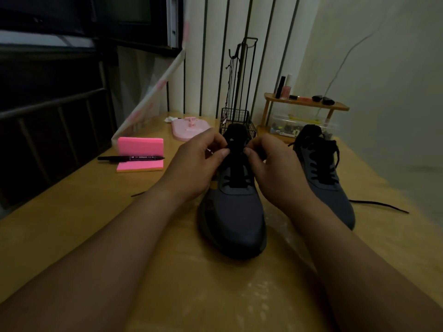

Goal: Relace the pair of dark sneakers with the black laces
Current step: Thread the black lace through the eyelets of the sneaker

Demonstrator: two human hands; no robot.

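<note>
A dark grey sneaker (pixel 233 212) stands in the middle of the wooden table (pixel 84 224), toe towards me. Its black lace (pixel 237 173) crosses the lower eyelets. My left hand (pixel 196 164) and my right hand (pixel 273 166) meet at the top of its tongue, and each pinches the lace between thumb and fingers. One loose lace end (pixel 137 194) pokes out under my left forearm. The second sneaker (pixel 323 173) stands to the right, laced, with a lace end (pixel 378 205) trailing over the table.
Pink sticky-note pads (pixel 140 154) with a black marker (pixel 130 158) lie at the left. Behind the shoes are a pink stand (pixel 184 129), a black wire basket (pixel 236 121) and a small wooden shelf (pixel 306 103) with cosmetics. A dark railing runs beside the table's left edge.
</note>
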